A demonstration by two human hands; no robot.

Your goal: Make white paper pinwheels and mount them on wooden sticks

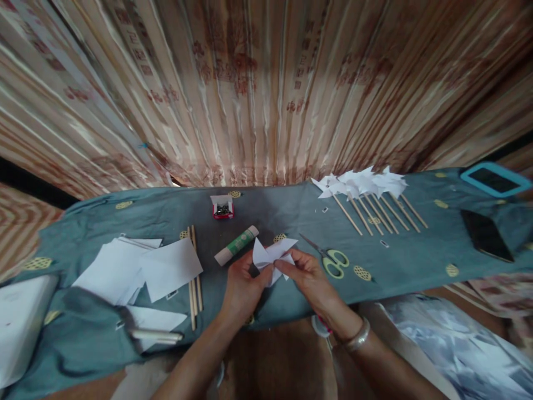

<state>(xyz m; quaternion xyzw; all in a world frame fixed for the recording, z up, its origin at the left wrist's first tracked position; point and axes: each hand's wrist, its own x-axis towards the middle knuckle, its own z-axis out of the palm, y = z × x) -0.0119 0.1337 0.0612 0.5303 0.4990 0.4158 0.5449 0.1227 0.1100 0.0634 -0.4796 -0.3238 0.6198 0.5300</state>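
Observation:
A white paper pinwheel with folded blades is held between my two hands, over the near edge of the table. My left hand pinches it from the left, thumb near its centre. From the right, my right hand grips it with the thumb also at the centre. Whether a pin sits under the thumbs is hidden. Just beyond my left hand lies a green and beige glue stick. Scissors with yellow-green handles rest right of my right hand.
Finished paper pinwheels on sticks lie in a row at the back right. A small red box of dark pins stands open. Paper squares and wooden sticks are at left. A phone and blue-framed device lie far right.

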